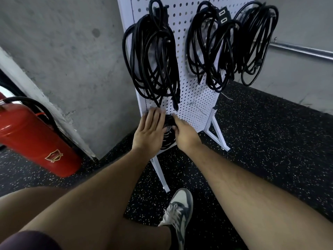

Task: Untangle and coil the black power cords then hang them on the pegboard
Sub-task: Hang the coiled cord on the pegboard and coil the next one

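Low on the pegboard [194,98], right grip [187,136] pinches the cord coil [168,135], left grip [147,132] spread flat beside it

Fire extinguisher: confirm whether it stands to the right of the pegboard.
No, the fire extinguisher sits left of the pegboard, beside the concrete wall.

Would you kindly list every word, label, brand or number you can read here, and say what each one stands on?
No text reads clearly in this view.
On the fire extinguisher: a gold shield emblem, any lettering too blurred to read.
On the power strip hanging on the pegboard: sockets only, no legible marking.
On the sneaker: no brand visible.
On the black cord gripped by the right hand: no print visible.
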`<state>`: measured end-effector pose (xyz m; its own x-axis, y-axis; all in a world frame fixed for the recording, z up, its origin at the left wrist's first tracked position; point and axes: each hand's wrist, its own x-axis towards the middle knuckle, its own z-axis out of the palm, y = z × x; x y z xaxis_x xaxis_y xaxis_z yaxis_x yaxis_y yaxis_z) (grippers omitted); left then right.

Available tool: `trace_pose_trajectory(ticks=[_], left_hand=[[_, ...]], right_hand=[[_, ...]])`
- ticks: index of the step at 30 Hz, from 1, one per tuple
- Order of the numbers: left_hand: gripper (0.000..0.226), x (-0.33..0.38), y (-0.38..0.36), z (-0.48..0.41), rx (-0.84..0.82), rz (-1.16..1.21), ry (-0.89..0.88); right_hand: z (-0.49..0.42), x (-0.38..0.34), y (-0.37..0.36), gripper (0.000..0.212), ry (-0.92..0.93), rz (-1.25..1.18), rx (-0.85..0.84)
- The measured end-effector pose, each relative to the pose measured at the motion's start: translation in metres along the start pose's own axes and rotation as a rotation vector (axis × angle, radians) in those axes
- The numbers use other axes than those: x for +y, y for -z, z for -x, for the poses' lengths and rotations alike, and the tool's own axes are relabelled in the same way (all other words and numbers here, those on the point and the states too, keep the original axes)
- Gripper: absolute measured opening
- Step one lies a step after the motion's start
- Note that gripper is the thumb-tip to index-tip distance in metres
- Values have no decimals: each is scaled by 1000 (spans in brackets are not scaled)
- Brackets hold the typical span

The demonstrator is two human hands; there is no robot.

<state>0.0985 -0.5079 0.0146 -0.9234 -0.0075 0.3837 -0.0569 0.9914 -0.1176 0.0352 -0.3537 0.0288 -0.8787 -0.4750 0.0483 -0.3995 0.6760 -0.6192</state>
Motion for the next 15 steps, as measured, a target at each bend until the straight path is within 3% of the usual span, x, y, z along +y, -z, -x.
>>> trace_pose_trajectory(ticks=[15], left_hand=[[62, 8, 12, 38, 7, -9, -34]], right_hand=[[34, -13, -3, 58, 55, 232, 6]])
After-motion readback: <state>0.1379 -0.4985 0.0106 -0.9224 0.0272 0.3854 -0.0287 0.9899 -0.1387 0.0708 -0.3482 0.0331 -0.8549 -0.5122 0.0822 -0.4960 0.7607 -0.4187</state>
